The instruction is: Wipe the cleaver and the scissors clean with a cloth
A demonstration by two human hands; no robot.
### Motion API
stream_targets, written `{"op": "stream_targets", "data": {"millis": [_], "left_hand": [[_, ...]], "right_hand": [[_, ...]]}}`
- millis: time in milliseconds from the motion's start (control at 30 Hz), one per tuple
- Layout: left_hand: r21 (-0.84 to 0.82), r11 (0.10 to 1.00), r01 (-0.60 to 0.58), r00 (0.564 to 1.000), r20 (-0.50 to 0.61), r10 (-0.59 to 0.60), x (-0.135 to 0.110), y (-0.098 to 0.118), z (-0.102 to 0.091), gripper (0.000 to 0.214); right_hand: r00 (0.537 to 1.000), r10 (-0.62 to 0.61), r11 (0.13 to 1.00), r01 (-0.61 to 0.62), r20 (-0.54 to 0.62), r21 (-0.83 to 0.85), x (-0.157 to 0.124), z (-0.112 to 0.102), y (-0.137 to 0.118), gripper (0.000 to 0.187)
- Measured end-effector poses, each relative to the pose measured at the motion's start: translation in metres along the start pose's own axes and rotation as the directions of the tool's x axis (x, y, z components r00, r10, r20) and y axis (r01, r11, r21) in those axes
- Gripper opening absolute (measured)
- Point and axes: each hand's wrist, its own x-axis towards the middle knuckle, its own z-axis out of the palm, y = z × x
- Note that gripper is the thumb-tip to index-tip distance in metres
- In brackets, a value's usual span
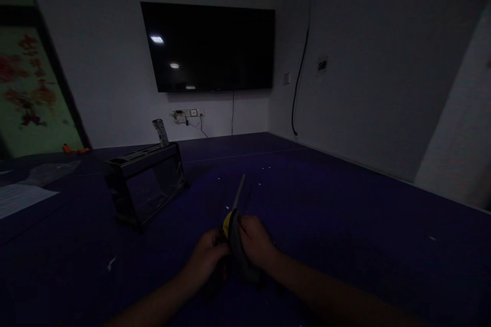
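Observation:
Low in the middle, my two hands meet around a curved yellow and dark grey thing (238,245); its kind is unclear in the dim light. A narrow pale blade (239,190) sticks out from its far end, pointing away from me. My right hand (256,241) is closed on the grey side. On the yellow side, my left hand (209,253) is closed, its thumb toward the thing; what lies within its fingers is too dark to make out. Beyond, to the left, stands a dark knife block (148,184) with clear sides and one handle (160,132) rising from its top.
The hands are over a dark blue surface (326,219) with small white scraps on it. Clear plastic (51,171), a white sheet (23,199) and a small orange thing (72,149) lie at the left. A black television (215,51) hangs on the far wall; a black cable (301,71) hangs in the corner.

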Motion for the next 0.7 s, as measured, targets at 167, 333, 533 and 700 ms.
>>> {"op": "stream_targets", "data": {"millis": [167, 333, 533, 700], "left_hand": [[0.003, 1.000, -0.001, 1.000, 0.006, 0.001, 0.0016, -0.0033, -0.0021, 0.016], [0.009, 1.000, -0.003, 1.000, -0.010, 0.003, -0.0001, -0.0026, -0.0017, 0.018], [0.014, 1.000, 0.004, 1.000, -0.025, -0.004, -0.0020, -0.0003, 0.0003, 0.017], [0.020, 1.000, 0.010, 1.000, -0.024, -0.010, -0.0017, 0.0011, 0.0007, 0.017]], "right_hand": [[1.000, -0.002, 1.000, 0.002, -0.005, 0.000, -0.0002, -0.0004, -0.0017, 0.034], [1.000, -0.012, 1.000, 0.012, 0.002, 0.007, -0.0001, -0.0008, -0.0009, 0.035], [1.000, -0.007, 1.000, 0.007, 0.009, 0.008, 0.0003, -0.0005, 0.0005, 0.033], [1.000, -0.004, 1.000, 0.004, 0.016, 0.006, 0.0002, -0.0005, 0.0000, 0.034]]}}
